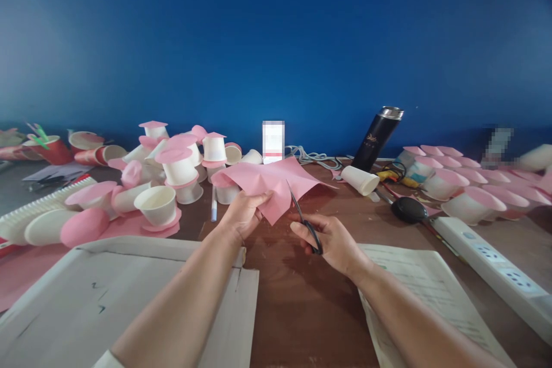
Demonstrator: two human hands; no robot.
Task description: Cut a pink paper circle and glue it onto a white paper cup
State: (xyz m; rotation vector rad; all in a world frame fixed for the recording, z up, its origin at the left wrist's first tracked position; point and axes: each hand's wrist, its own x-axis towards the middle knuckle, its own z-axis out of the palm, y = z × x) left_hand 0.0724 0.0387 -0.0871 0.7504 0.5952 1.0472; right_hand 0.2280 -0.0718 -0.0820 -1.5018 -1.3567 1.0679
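Note:
My left hand (246, 213) pinches the near edge of a sheet of pink paper (276, 184), thumb on top. The sheet is held up above the brown table, with pointed corners toward me and to the right. In my right hand (330, 238) is a pair of black-handled scissors (308, 224), fingers in the loops. Their blades reach up to the paper's near right side, and part of them is hidden by it. Just behind the paper's left end stands a paper cup (225, 194), partly covered from view.
Paper cups with pink paper pieces (179, 169) crowd the left; more pink-topped cups (474, 204) stand right. A black flask (374, 141) leans by the blue wall, near a tipped cup (360, 180). A white power strip (495, 264), cardboard (164, 299) and a written sheet (426, 293) lie nearer.

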